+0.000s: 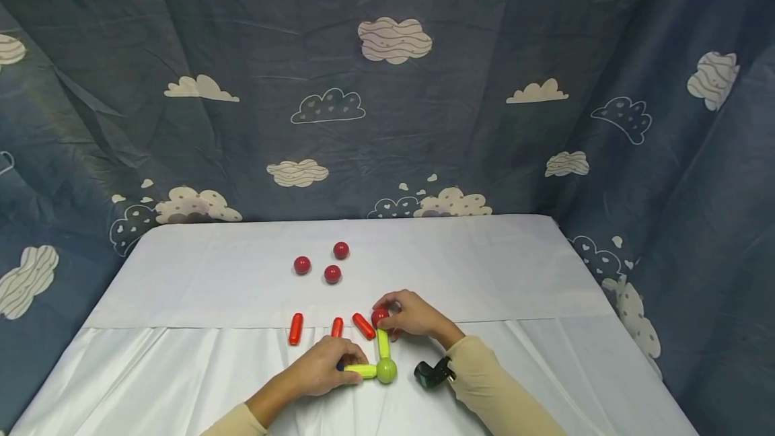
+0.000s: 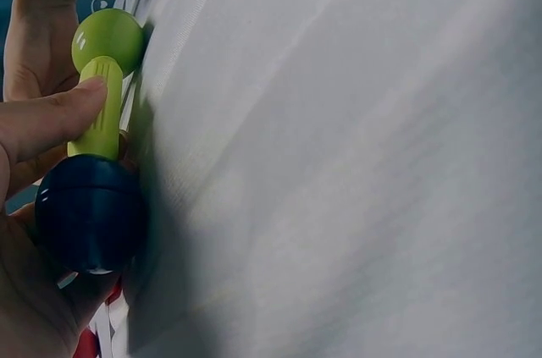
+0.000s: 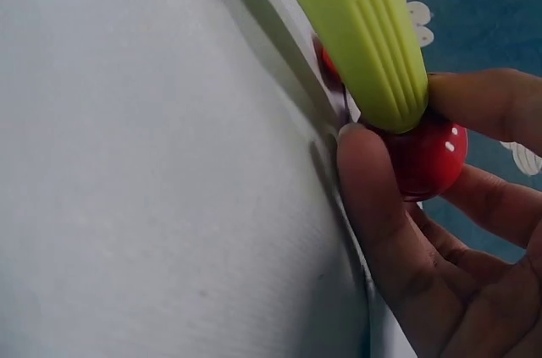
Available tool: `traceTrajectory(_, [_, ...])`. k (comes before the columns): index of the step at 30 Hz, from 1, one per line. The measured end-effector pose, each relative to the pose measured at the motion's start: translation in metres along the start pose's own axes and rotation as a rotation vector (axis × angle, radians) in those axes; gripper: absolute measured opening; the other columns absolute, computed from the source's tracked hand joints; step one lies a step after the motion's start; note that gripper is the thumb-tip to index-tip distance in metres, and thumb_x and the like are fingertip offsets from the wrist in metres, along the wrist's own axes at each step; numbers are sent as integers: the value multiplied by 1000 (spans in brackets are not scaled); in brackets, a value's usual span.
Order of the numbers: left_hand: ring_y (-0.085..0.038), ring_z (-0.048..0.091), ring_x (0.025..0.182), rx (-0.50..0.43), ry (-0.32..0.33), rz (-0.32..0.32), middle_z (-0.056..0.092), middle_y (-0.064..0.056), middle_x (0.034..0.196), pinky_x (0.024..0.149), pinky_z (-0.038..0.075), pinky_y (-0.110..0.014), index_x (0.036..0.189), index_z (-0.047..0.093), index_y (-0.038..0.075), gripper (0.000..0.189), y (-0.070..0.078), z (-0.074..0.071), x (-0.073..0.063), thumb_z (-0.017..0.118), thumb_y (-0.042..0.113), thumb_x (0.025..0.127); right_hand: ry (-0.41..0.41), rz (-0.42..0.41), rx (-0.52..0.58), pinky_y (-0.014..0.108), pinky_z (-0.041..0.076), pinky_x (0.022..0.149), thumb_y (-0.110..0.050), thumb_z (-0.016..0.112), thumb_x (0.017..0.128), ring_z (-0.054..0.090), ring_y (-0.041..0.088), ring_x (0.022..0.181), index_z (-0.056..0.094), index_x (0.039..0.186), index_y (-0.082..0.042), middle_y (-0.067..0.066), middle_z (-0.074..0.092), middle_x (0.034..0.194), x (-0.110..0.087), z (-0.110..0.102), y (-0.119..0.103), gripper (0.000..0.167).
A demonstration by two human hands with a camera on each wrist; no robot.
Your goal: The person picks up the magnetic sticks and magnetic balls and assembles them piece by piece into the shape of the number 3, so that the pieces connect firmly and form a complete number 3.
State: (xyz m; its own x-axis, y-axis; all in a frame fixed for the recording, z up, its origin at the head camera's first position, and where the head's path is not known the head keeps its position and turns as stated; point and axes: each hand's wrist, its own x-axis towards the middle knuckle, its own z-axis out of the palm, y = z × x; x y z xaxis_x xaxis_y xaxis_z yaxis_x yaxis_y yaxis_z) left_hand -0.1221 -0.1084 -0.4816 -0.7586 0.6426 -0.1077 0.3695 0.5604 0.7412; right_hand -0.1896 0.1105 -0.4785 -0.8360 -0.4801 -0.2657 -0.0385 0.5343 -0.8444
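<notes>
A light green ball [image 1: 386, 371] joins two yellow-green ridged rods at about a right angle on the white cloth. The left rod [image 2: 100, 121] is gripped by my left hand [image 1: 323, 367], thumb laid along it. At that rod's outer end sits a dark blue ball [image 2: 91, 214] within the same hand, mostly hidden in the head view. My right hand [image 1: 418, 315] pinches a red ball [image 3: 428, 159] between thumb and fingers, against the far end of the other rod [image 3: 377, 45]. Whether that rod is fully seated in the red ball, I cannot tell.
Three short red rods [image 1: 295, 329] lie just beyond my left hand, the rightmost close to the joined pieces. Farther back are three loose red balls [image 1: 332, 274]. A dark device [image 1: 433, 374] is at my right wrist. A cloud-patterned curtain [image 1: 448, 120] hangs behind the table.
</notes>
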Motion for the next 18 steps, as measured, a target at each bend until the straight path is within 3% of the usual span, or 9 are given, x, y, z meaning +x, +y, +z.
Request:
traceTrajectory(6, [1,51,75,0,3,11,58,16,82,70,46,-22,97,71,13,17,-2,0,0,76,19,83,-3,-33,3,30,54,61,-5,70,85,62,15,64,64,115,1,7,64,93,-1,-1,1,31])
traceTrajectory(18, [0,51,75,-13,9,10,59,13,82,70,45,-22,97,71,12,18,0,0,0,77,18,82,-10,-78,-20,28,53,60,-4,69,86,60,14,65,64,117,0,7,64,96,-1,-4,6,32])
